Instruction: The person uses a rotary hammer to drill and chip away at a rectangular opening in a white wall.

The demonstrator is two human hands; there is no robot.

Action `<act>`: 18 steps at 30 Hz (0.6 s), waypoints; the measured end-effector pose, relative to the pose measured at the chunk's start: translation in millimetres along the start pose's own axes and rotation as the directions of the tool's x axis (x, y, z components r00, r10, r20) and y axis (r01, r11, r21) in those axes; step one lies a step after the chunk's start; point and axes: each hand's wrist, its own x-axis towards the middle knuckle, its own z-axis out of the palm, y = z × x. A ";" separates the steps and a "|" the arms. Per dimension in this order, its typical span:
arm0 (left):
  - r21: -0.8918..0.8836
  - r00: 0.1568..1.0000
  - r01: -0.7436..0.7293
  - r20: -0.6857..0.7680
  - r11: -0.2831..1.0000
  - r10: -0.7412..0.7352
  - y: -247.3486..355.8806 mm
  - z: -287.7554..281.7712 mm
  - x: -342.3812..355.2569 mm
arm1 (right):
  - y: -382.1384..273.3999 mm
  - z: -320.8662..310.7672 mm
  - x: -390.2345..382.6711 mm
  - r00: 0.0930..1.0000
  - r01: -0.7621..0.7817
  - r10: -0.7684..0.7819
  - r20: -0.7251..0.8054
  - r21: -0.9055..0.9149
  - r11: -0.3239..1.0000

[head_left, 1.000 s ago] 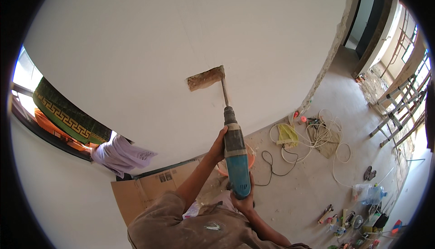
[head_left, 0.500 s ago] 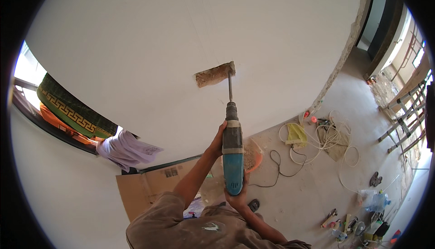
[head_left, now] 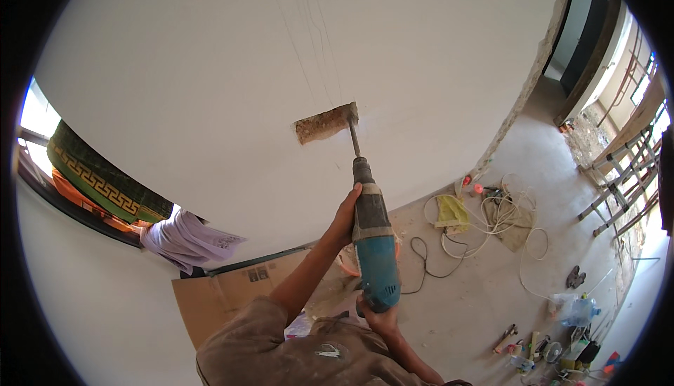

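White plastered wall [head_left: 210, 70], broad and smooth, by which the upper view is filled
Grey concrete floor [head_left: 449, 323], spread below at the right
Flattened brown cardboard sheet [head_left: 196, 309], laid near the wall's foot, perhaps so that the floor is shielded
Crumpled pale lavender cloth [head_left: 189, 240], hung at the left
Long teal-and-black power drill [head_left: 375, 245], held in front of the torso and aimed at the wall, apparently so that bit and opening are lined up
Rough brown rectangular recess [head_left: 316, 127], cut into the wall
Slim grey metal bit [head_left: 354, 139], fitted in the drill's nose, its tip set at the recess's right end; firm contact cannot be told
Left hand [head_left: 344, 217], wrapped around the dark front housing, likely so that the nose is steadied
Right hand [head_left: 382, 316], curled at the drill's rear, probably so that weight is borne there; its fingers are partly hidden
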 end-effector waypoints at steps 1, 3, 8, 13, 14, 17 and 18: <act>-0.019 1.000 0.002 -0.010 1.000 -0.003 3.0 7.4 -1.6 | -5.4 -2.8 -3.4 0.999 -0.034 0.034 -0.002 0.034 0.999; -0.050 1.000 -0.022 -0.021 0.999 0.021 10.6 17.4 -1.8 | -74.6 -6.3 2.0 0.995 -0.102 0.100 0.018 0.176 0.979; -0.074 0.996 -0.042 0.080 0.996 0.048 11.1 37.8 16.1 | -101.5 -34.6 18.5 0.999 0.017 -0.004 -0.047 0.293 0.956; -0.076 0.992 -0.115 0.050 0.990 0.119 2.3 50.9 31.8 | -152.3 -68.0 22.6 0.997 -0.047 0.017 0.080 0.396 0.917; -0.082 0.990 -0.128 0.044 0.988 0.132 -0.9 56.7 32.5 | -156.1 -77.0 21.1 0.995 -0.017 -0.021 0.098 0.369 0.929; -0.118 0.982 -0.177 0.042 0.977 0.183 -30.0 54.9 9.0 | -154.8 -91.6 -4.2 0.990 0.034 -0.074 0.122 0.300 0.953; -0.099 0.982 -0.182 0.024 0.978 0.185 -36.7 53.0 1.1 | -147.8 -94.6 -10.8 0.989 0.039 -0.080 0.127 0.291 0.956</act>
